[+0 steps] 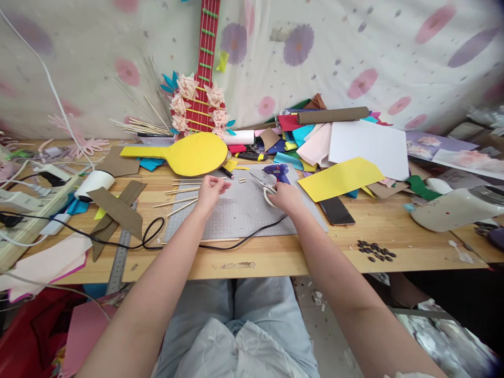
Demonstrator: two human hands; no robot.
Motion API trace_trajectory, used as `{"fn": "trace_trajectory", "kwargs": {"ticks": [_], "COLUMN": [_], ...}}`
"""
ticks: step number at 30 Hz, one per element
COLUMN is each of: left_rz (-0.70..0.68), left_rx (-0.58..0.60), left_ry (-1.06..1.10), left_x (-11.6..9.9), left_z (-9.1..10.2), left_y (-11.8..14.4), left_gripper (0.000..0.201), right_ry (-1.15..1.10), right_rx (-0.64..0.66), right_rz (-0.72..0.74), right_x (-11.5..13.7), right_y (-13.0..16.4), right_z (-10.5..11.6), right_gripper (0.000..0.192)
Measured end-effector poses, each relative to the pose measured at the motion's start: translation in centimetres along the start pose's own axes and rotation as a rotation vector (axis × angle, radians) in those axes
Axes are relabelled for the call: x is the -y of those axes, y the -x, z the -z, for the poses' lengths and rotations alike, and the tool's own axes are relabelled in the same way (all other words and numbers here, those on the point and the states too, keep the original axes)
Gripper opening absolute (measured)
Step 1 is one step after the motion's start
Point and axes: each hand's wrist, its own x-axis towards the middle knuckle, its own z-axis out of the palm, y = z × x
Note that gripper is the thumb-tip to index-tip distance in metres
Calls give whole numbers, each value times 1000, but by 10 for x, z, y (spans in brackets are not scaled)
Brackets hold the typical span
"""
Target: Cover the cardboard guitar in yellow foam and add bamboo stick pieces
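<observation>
My right hand [286,198] is closed on the handles of a pair of scissors [260,181], whose blades point up and left over the grey cutting mat [240,218]. Just behind it lies a blue glue gun [280,171]. My left hand [212,193] hovers over the mat's left half with its fingers pinched together; whatever is in them, if anything, is too small to name. Several thin wooden sticks [181,201] lie to its left. Between my hands and a bit farther back, short cut stick pieces [242,180] rest on the mat.
A yellow paddle-shaped piece [199,155] lies behind the mat, before a red guitar model [205,107] with paper flowers. Yellow sheet [340,178], phone [337,210] and dark oval beads [376,251] are on the right. A black cable [149,236] crosses the front; a power strip [35,220] stands left.
</observation>
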Motion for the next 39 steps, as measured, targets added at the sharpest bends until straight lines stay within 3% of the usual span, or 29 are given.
{"fn": "trace_trajectory", "kwargs": {"ticks": [6,9,11,14,17,21,24,27,30,33,35,37,39], "left_rz": [-35,-71,-99,-97,-11,39,-68,-355,-553,-451,-407,-445,-462], "left_rx": [-45,-13,2,-5,-20,-32,43,111,165,170,192,231,199], "left_ry": [-170,-197,-194,-160,-86,-101,-304,-677,-1071,-1362,-1422,-1432,-1469], "left_x": [15,20,21,21,21,26,26,16,4,-1,0,1,1], "left_z": [-19,-28,-34,-42,-45,-47,-47,-30,13,66,94,110,111], "left_y": [9,12,14,17,17,14,11,4,-8,-25,-36,-42,-43], "left_gripper": [10,13,13,12,10,5,10,21,38,38,34,26,22], "right_ry": [-56,-161,-382,-854,-1155,-1298,-1206,-977,-796,-740,-735,-745,-777], "right_rx": [-87,-229,-259,-94,75,238,211,98,3,-43,-43,-22,-16], "right_rz": [-43,87,201,280,249,294,332,271,187,183,191,199,197], "right_x": [4,12,21,36,44,43,39,35,31,31,33,37,41], "right_y": [8,10,9,3,-3,-7,-10,-14,-18,-20,-22,-26,-31], "right_z": [-3,-3,-6,-15,-25,-28,-25,-23,-21,-23,-26,-31,-36], "right_gripper": [42,28,20,23,31,38,33,23,15,19,21,23,24]}}
